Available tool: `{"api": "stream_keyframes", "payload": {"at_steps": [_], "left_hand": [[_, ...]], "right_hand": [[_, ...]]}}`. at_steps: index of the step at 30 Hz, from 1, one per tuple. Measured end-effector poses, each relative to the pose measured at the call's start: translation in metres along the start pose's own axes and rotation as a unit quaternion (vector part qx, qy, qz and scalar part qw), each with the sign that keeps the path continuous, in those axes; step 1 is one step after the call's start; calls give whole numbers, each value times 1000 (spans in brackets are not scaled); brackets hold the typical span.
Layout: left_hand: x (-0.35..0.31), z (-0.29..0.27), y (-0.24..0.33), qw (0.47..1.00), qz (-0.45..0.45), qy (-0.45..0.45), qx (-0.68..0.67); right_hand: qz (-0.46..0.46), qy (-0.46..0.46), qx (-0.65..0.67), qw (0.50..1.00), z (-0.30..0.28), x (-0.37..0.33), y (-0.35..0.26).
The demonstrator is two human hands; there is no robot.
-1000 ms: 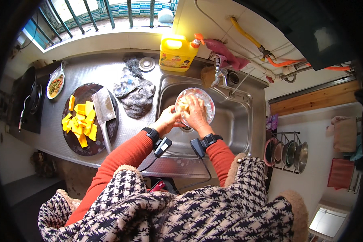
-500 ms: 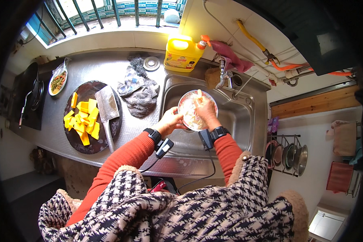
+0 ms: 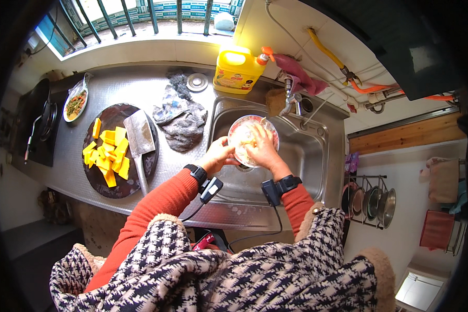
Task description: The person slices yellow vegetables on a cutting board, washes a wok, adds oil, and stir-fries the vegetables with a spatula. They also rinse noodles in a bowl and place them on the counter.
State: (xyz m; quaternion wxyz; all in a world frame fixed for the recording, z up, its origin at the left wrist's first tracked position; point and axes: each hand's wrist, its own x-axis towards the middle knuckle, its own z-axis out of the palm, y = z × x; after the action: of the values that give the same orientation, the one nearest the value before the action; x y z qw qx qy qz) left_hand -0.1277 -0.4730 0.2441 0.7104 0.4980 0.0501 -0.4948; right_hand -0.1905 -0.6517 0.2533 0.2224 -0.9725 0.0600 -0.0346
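Observation:
My left hand (image 3: 219, 156) grips the near left rim of a round bowl (image 3: 236, 128) with a pinkish inner edge, held above the sink. Inside the bowl lies pale, whitish food (image 3: 242, 136), its kind not clear. Over this food my right hand (image 3: 262, 151) reaches in from the right, fingers spread and touching it; some fingertips are hidden in it. Beneath the bowl is the steel sink (image 3: 301, 161), with a tap (image 3: 287, 106) behind it.
Left on the counter, a dark round board (image 3: 96, 179) carries cut yellow-orange pieces (image 3: 106, 153) and a cleaver (image 3: 139, 136). Beside the sink lie a crumpled grey cloth (image 3: 181, 122) and a round metal lid (image 3: 196, 82). A yellow jug (image 3: 236, 73) stands behind. A plate of food (image 3: 76, 105) sits far left.
My right hand has shifted within the bowl, its fingers now spread lower over the food rather than bunched together. My left hand keeps its hold on the rim.

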Motion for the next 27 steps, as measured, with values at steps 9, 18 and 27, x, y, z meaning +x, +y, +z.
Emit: {"api": "stream_keyframes", "payload": {"at_steps": [9,18,27], "left_hand": [[-10,6,0,1000,-5,-10,-3],[-10,4,-5,1000,-10,6,1],[-10,-1,-3,1000,6,8,-1]], "right_hand": [[-112,71,-9,991,14,-6,-25],[142,22,352,925,-1,11,-7],[72,-26,189,979,-15,-11,6]]}}
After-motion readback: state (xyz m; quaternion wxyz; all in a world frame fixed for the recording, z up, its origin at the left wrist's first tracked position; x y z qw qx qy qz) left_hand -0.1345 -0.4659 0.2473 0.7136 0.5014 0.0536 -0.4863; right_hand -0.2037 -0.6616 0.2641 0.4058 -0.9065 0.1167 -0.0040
